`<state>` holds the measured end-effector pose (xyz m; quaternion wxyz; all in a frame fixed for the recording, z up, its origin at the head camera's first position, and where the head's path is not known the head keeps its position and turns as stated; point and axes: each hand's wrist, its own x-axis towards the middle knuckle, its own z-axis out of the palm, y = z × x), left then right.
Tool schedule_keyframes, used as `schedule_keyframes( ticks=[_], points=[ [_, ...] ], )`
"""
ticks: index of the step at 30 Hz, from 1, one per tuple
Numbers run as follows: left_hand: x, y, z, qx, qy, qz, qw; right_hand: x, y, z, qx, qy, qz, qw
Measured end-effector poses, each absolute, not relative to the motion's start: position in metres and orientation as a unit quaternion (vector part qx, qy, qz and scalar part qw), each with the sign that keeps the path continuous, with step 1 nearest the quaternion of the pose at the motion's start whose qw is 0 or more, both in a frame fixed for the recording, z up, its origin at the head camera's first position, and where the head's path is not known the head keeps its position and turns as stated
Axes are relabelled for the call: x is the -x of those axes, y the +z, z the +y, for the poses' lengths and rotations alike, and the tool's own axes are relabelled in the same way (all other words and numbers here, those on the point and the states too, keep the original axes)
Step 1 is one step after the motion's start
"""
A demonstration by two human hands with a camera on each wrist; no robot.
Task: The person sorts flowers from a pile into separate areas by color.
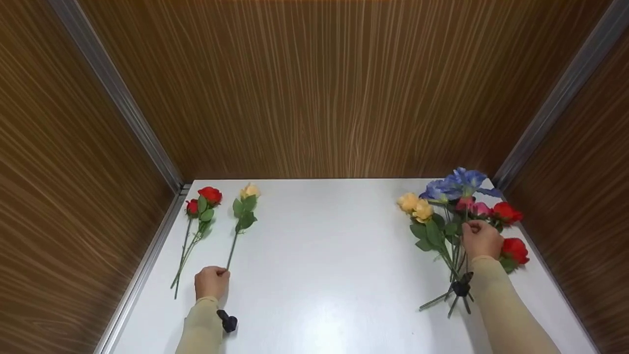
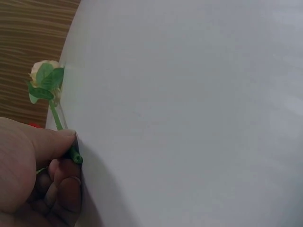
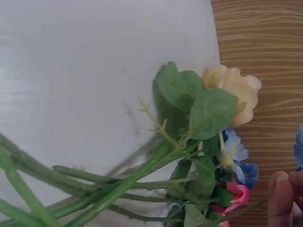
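Yellow rose: single stem w/ green leaves, lying flat, bloom pointing away from left hand, stem end being pinched in fingertips. Mixed bunch: yellow, blue, pink, red blooms, lying under right hand, stems fanning back beside wrist.

left hand: bare, no rings showing | left forearm: wearing a snug beige sleeve ending at the wrist | small black camera mount sitting just behind the wrist | right hand: bare | right forearm: wearing a matching beige sleeve
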<state>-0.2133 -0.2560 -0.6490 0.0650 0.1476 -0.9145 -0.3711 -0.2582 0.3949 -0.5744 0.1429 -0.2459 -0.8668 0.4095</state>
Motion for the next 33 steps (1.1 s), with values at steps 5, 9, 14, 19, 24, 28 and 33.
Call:
schedule_keyframes(
  ticks=[5,9,14,19,24,28,33],
  points=[
    [0.214,-0.649,-0.255,-0.148,-0.363,-0.918,0.066,0.258,-0.564,0.391,0.227,0.406,-0.867,0.179],
    [0.214,-0.646,-0.254,-0.147,-0.36,-0.918,0.08,0.259,-0.551,0.384,0.209,0.407,-0.866,0.204],
    [0.215,-0.635,-0.247,-0.133,-0.349,-0.919,0.128,0.259,-0.538,0.369,0.172,0.43,-0.856,0.23],
    [0.217,-0.616,-0.226,-0.095,-0.36,-0.912,0.172,0.26,-0.53,0.347,0.129,0.446,-0.844,0.268],
    [0.219,-0.599,-0.193,-0.047,-0.382,-0.903,0.193,0.256,-0.524,0.316,0.078,0.498,-0.823,0.263],
    [0.217,-0.587,-0.161,0.004,-0.4,-0.895,0.197,0.249,-0.521,0.29,0.034,0.55,-0.803,0.227],
    [0.21,-0.578,-0.123,0.074,-0.409,-0.889,0.191,0.235,-0.511,0.259,-0.006,0.615,-0.77,0.169]
  ],
)
